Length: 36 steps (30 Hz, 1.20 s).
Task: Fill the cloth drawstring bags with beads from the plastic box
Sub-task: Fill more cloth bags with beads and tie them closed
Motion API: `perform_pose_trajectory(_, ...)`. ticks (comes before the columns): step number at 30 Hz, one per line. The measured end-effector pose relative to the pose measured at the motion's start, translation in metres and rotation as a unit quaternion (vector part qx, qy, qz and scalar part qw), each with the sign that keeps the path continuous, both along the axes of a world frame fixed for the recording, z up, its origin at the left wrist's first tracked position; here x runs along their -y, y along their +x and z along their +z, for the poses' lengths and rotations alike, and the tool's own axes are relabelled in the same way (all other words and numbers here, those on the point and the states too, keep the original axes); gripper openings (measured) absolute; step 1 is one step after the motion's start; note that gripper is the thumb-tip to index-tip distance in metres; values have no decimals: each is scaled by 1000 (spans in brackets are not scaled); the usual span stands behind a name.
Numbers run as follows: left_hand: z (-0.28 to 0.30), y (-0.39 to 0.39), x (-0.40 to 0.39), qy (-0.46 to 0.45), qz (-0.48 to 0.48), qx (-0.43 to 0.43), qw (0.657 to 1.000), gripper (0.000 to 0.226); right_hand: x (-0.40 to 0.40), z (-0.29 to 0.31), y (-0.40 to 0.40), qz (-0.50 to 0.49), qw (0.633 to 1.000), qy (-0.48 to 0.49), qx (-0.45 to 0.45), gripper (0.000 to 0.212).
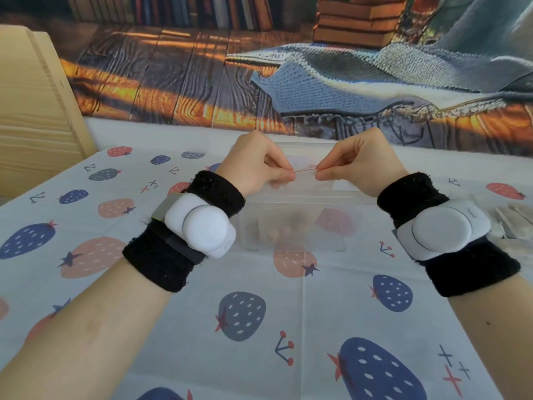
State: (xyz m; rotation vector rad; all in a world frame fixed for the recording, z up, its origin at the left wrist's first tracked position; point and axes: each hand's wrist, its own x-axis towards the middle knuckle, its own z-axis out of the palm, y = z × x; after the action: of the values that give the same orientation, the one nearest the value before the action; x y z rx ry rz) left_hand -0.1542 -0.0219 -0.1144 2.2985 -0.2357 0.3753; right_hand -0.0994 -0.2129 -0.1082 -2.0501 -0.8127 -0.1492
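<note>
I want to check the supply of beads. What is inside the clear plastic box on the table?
Inside the plastic box, a blurred pinkish-tan heap shows near its left side, probably beads. Single beads cannot be told. The left hand and right hand cover its far part.

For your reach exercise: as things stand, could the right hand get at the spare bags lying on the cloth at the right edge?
Probably yes, but not freely. The spare bags lie uncovered on the cloth just right of the right hand. That hand, though, pinches the pink string with the left hand, so it would need to let go first.
</note>
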Motion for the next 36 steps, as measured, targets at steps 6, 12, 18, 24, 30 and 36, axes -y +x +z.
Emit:
perform_pose_trajectory(6, 2, -2, 2, 6, 2, -6, 1000, 3, -1, 1, -1, -8, 1000, -21, 5, 11)
perform_pose_trajectory(12, 2, -2, 2, 20, 6, -6, 1000, 3, -1, 0, -2, -10, 1000, -27, 12, 12)
perform_pose_trajectory(18, 2, -3, 4, 32, -6, -17, 999, 3, 0, 1, -3, 13, 999, -49, 5, 19)
perform_pose_trajectory(24, 4, -11, 8, 68, -7, -9, 998, 4, 1, 0, -2, 31, 997, -64, -11, 28)
perform_pose_trajectory(30, 4, -16, 11, 94, 4, 31, 995, 7, -3, -1, -5, 38, 994, -99, 21, 7)
perform_pose_trajectory(36, 4, -17, 14, 73, -14, 5, 997, 6, -3, -2, -10, 33, 992, -112, 58, 12)
